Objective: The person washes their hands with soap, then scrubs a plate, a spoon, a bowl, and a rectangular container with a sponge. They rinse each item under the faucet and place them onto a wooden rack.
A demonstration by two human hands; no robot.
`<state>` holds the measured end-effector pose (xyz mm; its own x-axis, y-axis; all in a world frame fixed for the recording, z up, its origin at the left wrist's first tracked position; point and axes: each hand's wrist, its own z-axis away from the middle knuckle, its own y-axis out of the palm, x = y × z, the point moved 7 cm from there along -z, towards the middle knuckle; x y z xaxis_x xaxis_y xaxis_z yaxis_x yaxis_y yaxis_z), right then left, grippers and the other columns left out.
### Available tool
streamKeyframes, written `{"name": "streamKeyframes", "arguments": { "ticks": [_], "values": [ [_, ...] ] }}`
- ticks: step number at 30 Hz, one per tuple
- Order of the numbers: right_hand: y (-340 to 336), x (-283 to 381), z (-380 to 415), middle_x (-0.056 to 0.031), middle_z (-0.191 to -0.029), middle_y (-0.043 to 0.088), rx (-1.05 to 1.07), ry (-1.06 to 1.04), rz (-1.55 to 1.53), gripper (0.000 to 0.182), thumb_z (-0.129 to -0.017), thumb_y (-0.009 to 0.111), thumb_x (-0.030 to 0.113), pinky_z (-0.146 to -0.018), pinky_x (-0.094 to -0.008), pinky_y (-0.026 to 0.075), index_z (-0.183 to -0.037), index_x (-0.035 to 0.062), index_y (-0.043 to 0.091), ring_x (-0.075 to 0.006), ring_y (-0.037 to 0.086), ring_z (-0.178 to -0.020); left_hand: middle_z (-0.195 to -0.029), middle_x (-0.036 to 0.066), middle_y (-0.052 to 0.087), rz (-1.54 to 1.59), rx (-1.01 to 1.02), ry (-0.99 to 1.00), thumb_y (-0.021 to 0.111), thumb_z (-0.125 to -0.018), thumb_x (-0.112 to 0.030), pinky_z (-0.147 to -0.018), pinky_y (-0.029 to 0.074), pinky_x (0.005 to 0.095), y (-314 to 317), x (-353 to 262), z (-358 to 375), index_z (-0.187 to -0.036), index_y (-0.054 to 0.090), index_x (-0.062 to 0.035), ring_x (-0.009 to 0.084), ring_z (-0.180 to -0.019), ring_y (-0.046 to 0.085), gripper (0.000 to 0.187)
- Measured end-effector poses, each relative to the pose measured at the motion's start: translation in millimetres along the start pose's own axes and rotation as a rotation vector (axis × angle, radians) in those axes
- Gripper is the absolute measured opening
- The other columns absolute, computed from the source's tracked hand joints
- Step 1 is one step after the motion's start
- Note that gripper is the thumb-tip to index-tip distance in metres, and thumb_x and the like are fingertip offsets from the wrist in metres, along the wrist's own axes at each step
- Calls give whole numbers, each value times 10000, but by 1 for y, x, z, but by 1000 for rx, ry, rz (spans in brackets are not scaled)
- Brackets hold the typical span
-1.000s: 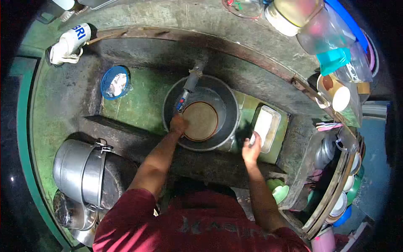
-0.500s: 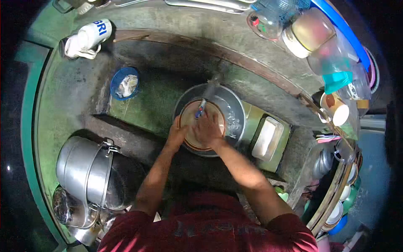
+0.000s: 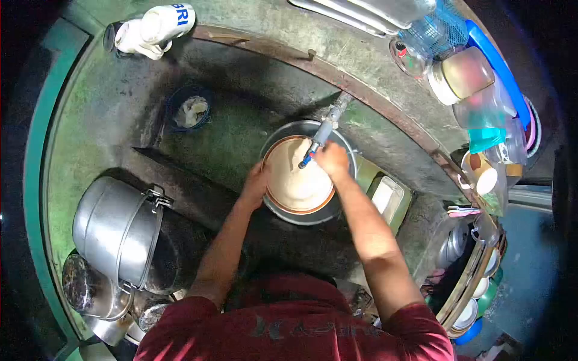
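A round cream-coloured dish with a brown rim (image 3: 298, 189) sits over a grey metal basin (image 3: 289, 218). My left hand (image 3: 257, 182) grips the dish at its left edge. Beside the tap (image 3: 324, 131), with its blue and red handle, my right hand (image 3: 332, 161) has its fingers curled close to the spout, above the dish's right side. Whether those fingers hold the tap handle is hard to see. The spout points down over the dish.
A blue bowl (image 3: 188, 109) with pale contents lies at the back left. To the right is a rectangular metal tray (image 3: 387, 197). Large metal pots (image 3: 114, 228) stand at the left. Mugs (image 3: 167, 25) and plastic containers (image 3: 466, 72) line the ledge.
My right hand has moved off the dish's surface, up and right to the tap. My left hand still holds the dish's left edge. The view has shifted and tilted.
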<state>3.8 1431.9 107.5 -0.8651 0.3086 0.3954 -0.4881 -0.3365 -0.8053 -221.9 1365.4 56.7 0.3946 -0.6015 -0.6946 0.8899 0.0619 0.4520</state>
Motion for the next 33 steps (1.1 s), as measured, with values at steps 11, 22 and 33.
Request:
{"name": "streamKeyframes", "arguments": {
  "ticks": [11,22,33],
  "values": [
    [2,3,125,-261,-1297,508,-200,-384,27,697,-701,593,-67,-980,-427,433,-1368,98,479,-411,517,-1170,-1101,142,637,372,-37,-412,429,-972,-458,-870,509,374,61,77,-86,-1237,555,-43,220,-967,630,508],
    [22,74,34,-273,-1414,352,-128,-392,63,577,-921,461,356,-1003,-643,264,-1431,107,356,-451,331,-1303,-1312,146,516,483,234,27,416,-996,-173,-1000,448,423,22,-9,0,-1347,416,-39,280,-1183,536,375],
    [11,92,34,-233,-1178,577,-364,-520,22,437,-880,577,362,-836,-465,483,-1238,111,583,-412,576,-1045,-1256,139,562,400,103,-5,439,-997,-284,-991,451,469,3,8,-3,-1314,438,-29,294,-1135,570,406]
  ]
}}
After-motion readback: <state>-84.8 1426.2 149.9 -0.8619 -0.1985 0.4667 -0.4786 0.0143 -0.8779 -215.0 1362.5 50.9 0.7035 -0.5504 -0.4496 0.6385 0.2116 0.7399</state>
